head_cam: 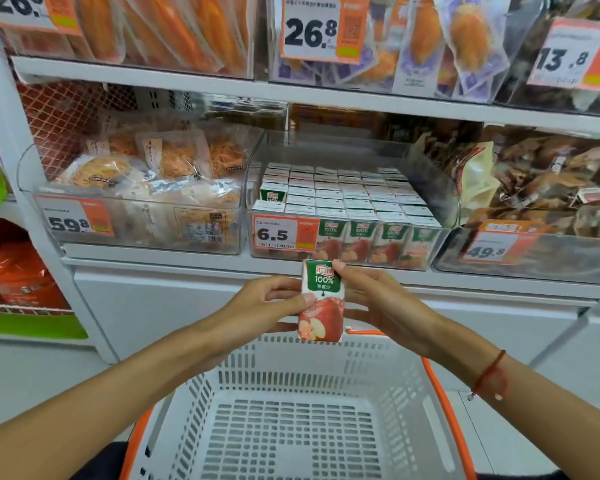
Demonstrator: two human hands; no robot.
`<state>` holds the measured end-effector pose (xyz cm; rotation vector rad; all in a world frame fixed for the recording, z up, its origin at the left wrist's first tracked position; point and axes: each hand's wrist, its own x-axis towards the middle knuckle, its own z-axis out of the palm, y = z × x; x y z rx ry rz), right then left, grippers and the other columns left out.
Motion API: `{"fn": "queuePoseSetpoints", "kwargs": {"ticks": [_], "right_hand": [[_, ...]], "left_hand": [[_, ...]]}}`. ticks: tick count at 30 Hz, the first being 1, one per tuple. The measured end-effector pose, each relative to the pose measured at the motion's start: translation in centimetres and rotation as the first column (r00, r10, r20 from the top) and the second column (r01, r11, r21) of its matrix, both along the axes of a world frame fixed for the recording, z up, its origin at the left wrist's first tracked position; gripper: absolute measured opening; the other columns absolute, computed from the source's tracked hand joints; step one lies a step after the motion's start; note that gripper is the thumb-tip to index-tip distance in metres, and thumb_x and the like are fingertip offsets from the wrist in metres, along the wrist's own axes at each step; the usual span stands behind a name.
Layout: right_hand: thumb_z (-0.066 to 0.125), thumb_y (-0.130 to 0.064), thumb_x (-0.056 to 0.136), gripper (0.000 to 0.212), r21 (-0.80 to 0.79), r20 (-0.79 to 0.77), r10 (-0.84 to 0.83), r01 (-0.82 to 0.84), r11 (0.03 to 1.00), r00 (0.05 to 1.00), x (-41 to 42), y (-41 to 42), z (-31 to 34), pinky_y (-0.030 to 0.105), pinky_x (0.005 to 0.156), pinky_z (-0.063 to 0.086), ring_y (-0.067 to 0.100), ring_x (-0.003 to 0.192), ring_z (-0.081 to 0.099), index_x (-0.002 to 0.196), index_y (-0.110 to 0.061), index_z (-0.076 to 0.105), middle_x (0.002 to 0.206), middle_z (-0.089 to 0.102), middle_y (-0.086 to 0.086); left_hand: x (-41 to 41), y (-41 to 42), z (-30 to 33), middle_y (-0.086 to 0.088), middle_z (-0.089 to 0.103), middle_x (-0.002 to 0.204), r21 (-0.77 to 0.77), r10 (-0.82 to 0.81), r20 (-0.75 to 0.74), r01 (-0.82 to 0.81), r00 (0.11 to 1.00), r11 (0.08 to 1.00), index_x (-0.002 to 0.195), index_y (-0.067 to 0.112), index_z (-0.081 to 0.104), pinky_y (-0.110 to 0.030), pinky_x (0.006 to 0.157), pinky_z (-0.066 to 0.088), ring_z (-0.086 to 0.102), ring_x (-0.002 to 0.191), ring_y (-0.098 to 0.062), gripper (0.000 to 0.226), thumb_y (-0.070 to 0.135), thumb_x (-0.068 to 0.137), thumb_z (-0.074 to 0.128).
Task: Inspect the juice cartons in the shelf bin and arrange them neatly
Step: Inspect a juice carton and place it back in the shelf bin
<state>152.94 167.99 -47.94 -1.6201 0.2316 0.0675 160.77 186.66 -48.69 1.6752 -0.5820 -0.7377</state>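
I'm at the inspecting step: one carton (pixel 321 301) is out of the bin (pixel 447 216), upright in front of me above the basket (pixel 326 344), label toward me. My left hand (pixel 264 306) pinches its left side, thumb on the front; my right hand (pixel 368 299) holds the right edge and top corner. I see no dent on this face. Next, I judge, it goes back into the gap in the front-left corner, squared with its row

Bin (pixel 430 188) open-topped; front-left slot free
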Motion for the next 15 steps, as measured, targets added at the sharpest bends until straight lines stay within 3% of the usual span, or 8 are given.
{"fn": "queuePoseSetpoints", "kwargs": {"ticks": [3, 8, 12, 15], "right_hand": [[0.057, -0.049, 0.090, 0.043, -0.028, -0.002, 0.007, -0.007, 1.000, 1.000, 0.0, -0.5, -0.2, 0.030, 0.090, 0.050, 0.015, 0.106, 0.068, 0.116, -0.017, 0.070, 0.111, 0.074, 0.002], [0.052, -0.049, 0.094, 0.038, -0.125, -0.010, -0.008, 0.006, 0.992, 1.000, -0.1, -0.6, -0.4, 0.032, 0.094, 0.053, 0.015, 0.107, 0.068, 0.117, -0.024, 0.068, 0.112, 0.073, -0.003], [0.051, -0.046, 0.096, 0.037, -0.157, -0.033, -0.024, 0.018, 0.987, 0.999, -0.4, -0.7, -0.5, 0.032, 0.095, 0.054, 0.017, 0.107, 0.067, 0.118, -0.021, 0.067, 0.112, 0.073, -0.001], [0.060, -0.028, 0.095, 0.032, -0.164, -0.018, 0.040, -0.043, 0.986, 0.999, -0.6, -1.1, -0.6, 0.036, 0.099, 0.051, 0.017, 0.110, 0.066, 0.127, -0.027, 0.060, 0.117, 0.070, 0.000]], "left_hand": [[-0.4, -0.4, -0.1, 0.004, 0.069, 0.115, -0.042, 0.050, -0.057, -0.052, 0.997, 0.998, 0.111, 0.028, 0.063, -0.020, 0.079, 0.058, 0.070, 0.095, -0.002, 0.021, 0.027, 0.091, 0.066], [-0.6, -1.0, -0.3, 0.005, 0.068, 0.112, -0.065, 0.092, -0.080, -0.098, 0.993, 0.993, 0.106, 0.029, 0.062, -0.013, 0.068, 0.055, 0.069, 0.092, 0.000, 0.016, 0.025, 0.091, 0.066], [-0.8, -1.3, -0.5, 0.003, 0.069, 0.113, -0.073, 0.100, -0.091, -0.106, 0.991, 0.992, 0.106, 0.029, 0.063, -0.014, 0.069, 0.055, 0.069, 0.095, -0.003, 0.016, 0.025, 0.091, 0.066], [-0.7, -1.3, -0.5, 0.002, 0.069, 0.114, -0.094, 0.130, -0.104, -0.140, 0.986, 0.986, 0.106, 0.028, 0.063, -0.013, 0.068, 0.055, 0.070, 0.094, -0.003, 0.015, 0.022, 0.092, 0.064]]}}
